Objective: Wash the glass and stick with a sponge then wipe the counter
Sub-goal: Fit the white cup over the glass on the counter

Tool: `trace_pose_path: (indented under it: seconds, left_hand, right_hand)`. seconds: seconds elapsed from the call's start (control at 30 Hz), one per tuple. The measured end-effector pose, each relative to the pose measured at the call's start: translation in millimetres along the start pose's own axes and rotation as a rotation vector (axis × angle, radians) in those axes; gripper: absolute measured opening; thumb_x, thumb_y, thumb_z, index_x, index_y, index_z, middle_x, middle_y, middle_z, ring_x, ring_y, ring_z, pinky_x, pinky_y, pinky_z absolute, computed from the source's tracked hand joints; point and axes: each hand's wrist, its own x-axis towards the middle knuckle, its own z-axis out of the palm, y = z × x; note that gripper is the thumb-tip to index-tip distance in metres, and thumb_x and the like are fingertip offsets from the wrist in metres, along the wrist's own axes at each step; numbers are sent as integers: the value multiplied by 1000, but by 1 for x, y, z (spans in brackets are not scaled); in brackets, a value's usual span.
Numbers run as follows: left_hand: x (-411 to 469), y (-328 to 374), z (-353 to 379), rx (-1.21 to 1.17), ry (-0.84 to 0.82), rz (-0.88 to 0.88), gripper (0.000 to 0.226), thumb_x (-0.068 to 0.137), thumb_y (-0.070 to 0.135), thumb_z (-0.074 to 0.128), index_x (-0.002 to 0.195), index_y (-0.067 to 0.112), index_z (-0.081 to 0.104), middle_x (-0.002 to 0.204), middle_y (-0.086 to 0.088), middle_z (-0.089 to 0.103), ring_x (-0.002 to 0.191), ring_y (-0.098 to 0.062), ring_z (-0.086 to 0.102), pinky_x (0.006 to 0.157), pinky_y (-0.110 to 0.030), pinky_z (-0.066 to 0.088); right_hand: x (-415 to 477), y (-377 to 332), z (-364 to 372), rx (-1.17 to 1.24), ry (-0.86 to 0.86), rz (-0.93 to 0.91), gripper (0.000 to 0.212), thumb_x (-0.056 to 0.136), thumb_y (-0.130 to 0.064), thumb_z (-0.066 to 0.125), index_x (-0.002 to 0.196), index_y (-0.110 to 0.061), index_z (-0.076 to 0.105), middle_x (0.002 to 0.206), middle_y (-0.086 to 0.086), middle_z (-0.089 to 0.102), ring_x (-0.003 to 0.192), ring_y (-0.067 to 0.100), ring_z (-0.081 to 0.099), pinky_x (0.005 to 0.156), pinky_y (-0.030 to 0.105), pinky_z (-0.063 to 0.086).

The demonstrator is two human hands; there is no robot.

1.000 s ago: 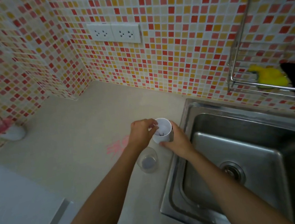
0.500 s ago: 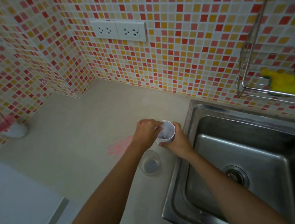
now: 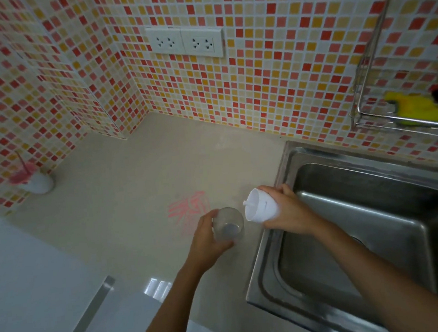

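Observation:
A clear glass stands on the beige counter just left of the sink, and my left hand grips its side. My right hand holds a white cup tilted toward the glass, with a small white stick end poking over its rim. A pink smear marks the counter behind the glass. A yellow sponge lies in the wire rack on the wall at the far right.
A steel sink fills the right side. A white holder with a pink brush stands at the far left by the tiled wall. Two wall sockets sit above the counter. A wire rack hangs over the sink.
My left hand left the white cup's rim and took hold of the glass. My right hand tilted the white cup toward the glass.

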Motion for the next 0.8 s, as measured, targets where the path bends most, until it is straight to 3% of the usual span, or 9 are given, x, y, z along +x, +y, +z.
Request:
trace_pose_path:
  seconds: [0.2, 0.3, 0.4, 0.5, 0.63, 0.73, 0.8]
  left_hand:
    - [5, 13, 10, -133, 10, 23, 74, 61, 12, 84, 127, 16, 50, 117, 4, 58, 103, -12, 57, 85, -15, 50]
    - [10, 18, 13, -146, -2, 36, 75, 65, 3, 85, 130, 10, 49, 119, 2, 57, 108, -17, 56, 80, -7, 48]
    - [16, 22, 13, -114, -28, 68, 79, 62, 11, 89, 131, 11, 50, 120, 1, 59, 107, -16, 57, 81, -12, 47]
    - [15, 25, 12, -137, -25, 70, 81, 56, 24, 90, 127, 15, 53, 112, 4, 61, 97, -14, 59, 74, -10, 46]
    - [16, 22, 12, -165, -39, 81, 75, 61, 18, 89, 127, 20, 53, 116, 1, 64, 103, -21, 62, 78, -21, 52]
    - [11, 19, 12, -187, -33, 75, 76, 63, 17, 89, 128, 23, 49, 115, 2, 63, 106, -21, 63, 84, -30, 56]
    - [4, 18, 13, -243, 1, 39, 82, 67, 12, 87, 136, 12, 42, 113, 5, 60, 105, -15, 62, 79, -18, 54]
  right_hand:
    - [-11, -14, -1, -157, 43, -32, 100, 59, -34, 80, 144, -34, 28, 132, 9, 38, 119, 31, 45, 102, 35, 39]
    - [-16, -26, -3, -182, 96, -42, 98, 58, -37, 82, 139, -28, 29, 136, 9, 42, 121, 32, 42, 101, 42, 41]
    - [-14, -42, -3, -208, 104, -72, 89, 58, -44, 83, 130, -27, 35, 131, 4, 47, 118, 27, 42, 96, 42, 44]
    - [-10, -64, 4, -297, 148, -113, 80, 60, -50, 80, 127, -30, 40, 130, -3, 49, 116, 22, 41, 91, 40, 46]
    - [-4, -83, 18, -453, 211, -200, 78, 68, -59, 72, 135, -36, 42, 146, -8, 39, 123, 23, 36, 97, 40, 38]
    - [-1, -89, 23, -474, 158, -215, 79, 72, -61, 68, 141, -39, 36, 151, -7, 30, 128, 24, 32, 99, 42, 33]
    - [3, -91, 26, -443, 96, -217, 73, 80, -62, 60, 144, -40, 32, 154, -7, 25, 132, 25, 29, 102, 46, 30]
